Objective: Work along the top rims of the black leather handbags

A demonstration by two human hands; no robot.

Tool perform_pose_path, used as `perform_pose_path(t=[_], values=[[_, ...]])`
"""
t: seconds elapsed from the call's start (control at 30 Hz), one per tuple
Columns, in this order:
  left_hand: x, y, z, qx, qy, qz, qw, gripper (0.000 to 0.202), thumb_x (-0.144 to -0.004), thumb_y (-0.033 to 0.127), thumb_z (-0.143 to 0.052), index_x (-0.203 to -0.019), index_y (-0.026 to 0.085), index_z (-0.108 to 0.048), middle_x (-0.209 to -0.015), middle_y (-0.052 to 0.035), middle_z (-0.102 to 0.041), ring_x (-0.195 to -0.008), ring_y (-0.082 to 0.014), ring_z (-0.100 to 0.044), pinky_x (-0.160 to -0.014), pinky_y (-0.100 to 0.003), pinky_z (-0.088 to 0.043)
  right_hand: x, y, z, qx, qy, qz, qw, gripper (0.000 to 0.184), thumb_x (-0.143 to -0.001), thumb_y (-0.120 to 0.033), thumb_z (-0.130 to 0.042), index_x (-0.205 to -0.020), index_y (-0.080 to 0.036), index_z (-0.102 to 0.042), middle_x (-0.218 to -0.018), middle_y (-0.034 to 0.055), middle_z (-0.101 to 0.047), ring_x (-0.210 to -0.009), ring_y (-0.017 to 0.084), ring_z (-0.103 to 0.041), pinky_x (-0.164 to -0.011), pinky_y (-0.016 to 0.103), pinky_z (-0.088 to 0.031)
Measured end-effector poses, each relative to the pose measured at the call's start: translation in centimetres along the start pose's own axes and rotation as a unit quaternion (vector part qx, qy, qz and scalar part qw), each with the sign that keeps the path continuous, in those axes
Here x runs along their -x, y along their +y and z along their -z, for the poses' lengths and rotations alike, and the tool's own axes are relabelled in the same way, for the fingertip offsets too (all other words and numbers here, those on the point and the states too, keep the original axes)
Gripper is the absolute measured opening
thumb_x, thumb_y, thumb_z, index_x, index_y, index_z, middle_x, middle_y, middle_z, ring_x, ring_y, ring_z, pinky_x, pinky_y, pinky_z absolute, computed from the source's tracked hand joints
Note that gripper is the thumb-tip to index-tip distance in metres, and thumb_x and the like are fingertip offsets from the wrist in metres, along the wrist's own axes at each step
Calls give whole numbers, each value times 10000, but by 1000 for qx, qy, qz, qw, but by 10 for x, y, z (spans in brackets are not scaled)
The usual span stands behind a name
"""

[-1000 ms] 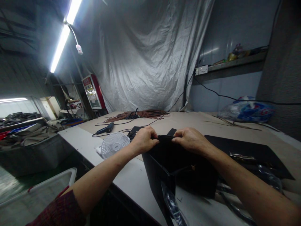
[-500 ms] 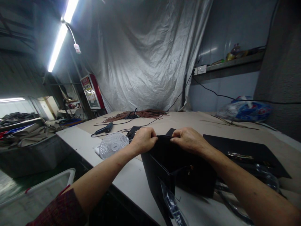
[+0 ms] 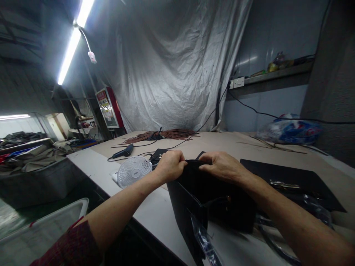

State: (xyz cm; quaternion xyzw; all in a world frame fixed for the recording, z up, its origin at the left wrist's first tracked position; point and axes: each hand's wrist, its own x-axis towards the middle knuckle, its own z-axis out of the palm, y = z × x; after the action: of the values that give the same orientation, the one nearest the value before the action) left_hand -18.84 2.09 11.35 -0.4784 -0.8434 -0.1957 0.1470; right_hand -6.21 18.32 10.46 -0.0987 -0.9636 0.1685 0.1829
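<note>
A black handbag point(image 3: 188, 218) stands on the table with its mouth open toward me. Clear plastic film wraps a strap or handle point(image 3: 205, 240) hanging at its near side, and small gold-coloured hardware point(image 3: 227, 199) shows by the opening. My left hand point(image 3: 172, 164) pinches the bag's far rim, thumb against the edge. To the right along the same rim, my right hand point(image 3: 219, 165) grips the edge between thumb and fingers. The fingertips behind the rim are hidden. The bag's inside is too dark to make out.
Left of the bag is a small white fan point(image 3: 134, 171), with a dark corded tool point(image 3: 124, 151) behind it. Brown cords point(image 3: 172, 135) lie bundled at the back. A flat black panel point(image 3: 294, 181) lies at right. A white bin point(image 3: 55, 229) stands beside the table.
My right hand has shifted slightly left along the rim, its fingers reaching a little farther over the edge. My left hand stays nearly in place.
</note>
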Motion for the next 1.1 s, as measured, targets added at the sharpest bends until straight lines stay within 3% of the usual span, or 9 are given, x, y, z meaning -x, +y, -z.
perform_pose_path(t=[0.17, 0.43, 0.6, 0.67, 0.73, 0.83, 0.9, 1.1], values=[[1, -2, -2, -3, 8, -5, 1000, 134, -767, 314, -609, -725, 192, -645, -733, -25, -671, -699, -178, -579, -660, -287, -428, -4, -5, -3, 5, -5, 3, 1000, 229, -800, -373, -546, -909, -270, -719, -833, 8, -704, -743, 151, -593, -618, 235, -349], [1, 2, 0, 1, 5, 5, 1000, 125, -759, 306, -619, -726, 189, -646, -731, -28, -667, -696, -175, -575, -670, -287, -432, -12, -11, -7, 96, 9, -1, 995, 222, -791, -342, -517, -791, -233, -710, -788, 52, -694, -729, 179, -585, -585, 268, -306], [0, 1, -1, 3, 3, 2, 1000, 122, -765, 301, -605, -720, 193, -641, -710, -24, -653, -689, -177, -574, -666, -291, -435, -19, -20, -9, 26, -22, 31, 999, 307, -800, -387, -546, -1055, -283, -681, -899, 33, -703, -795, 176, -606, -605, 249, -334], [1, -1, 0, 22, 3, 0, 1000, 96, -750, 285, -615, -756, 189, -624, -727, -17, -645, -693, -168, -573, -665, -284, -437, -23, -25, -9, 15, -36, 52, 998, 278, -815, -354, -525, -1025, -293, -695, -872, 21, -703, -783, 167, -606, -599, 244, -334], [4, -5, 3, 54, 0, 1, 999, 203, -691, 289, -676, -846, 190, -590, -787, -10, -641, -726, -168, -576, -670, -279, -446, -26, -30, -8, 23, -56, 57, 997, 249, -819, -312, -503, -932, -280, -722, -791, 15, -694, -719, 155, -596, -570, 244, -321], [12, -13, 11, 96, -30, 7, 995, 537, -552, 310, -789, -1000, 193, -517, -913, -23, -626, -813, -186, -580, -698, -284, -464, -26, -36, -2, 50, -68, 47, 995, 219, -786, -289, -530, -866, -267, -733, -727, 19, -685, -661, 154, -579, -551, 251, -310], [18, -18, 17, 100, -64, 16, 993, 642, -509, 310, -814, -1053, 195, -493, -970, -37, -610, -855, -199, -576, -704, -286, -465, -23, -37, 3, 76, -64, 35, 994, 207, -774, -289, -544, -835, -259, -739, -738, 35, -692, -675, 167, -586, -563, 259, -319], [23, -24, 27, 67, -125, 32, 989, 492, -562, 273, -765, -991, 208, -535, -894, -3, -601, -790, -179, -566, -601, -242, -414, -14, -34, 5, 103, -70, 5, 992, 226, -777, -298, -544, -871, -263, -746, -782, 53, -703, -707, 188, -603, -586, 270, -345]])
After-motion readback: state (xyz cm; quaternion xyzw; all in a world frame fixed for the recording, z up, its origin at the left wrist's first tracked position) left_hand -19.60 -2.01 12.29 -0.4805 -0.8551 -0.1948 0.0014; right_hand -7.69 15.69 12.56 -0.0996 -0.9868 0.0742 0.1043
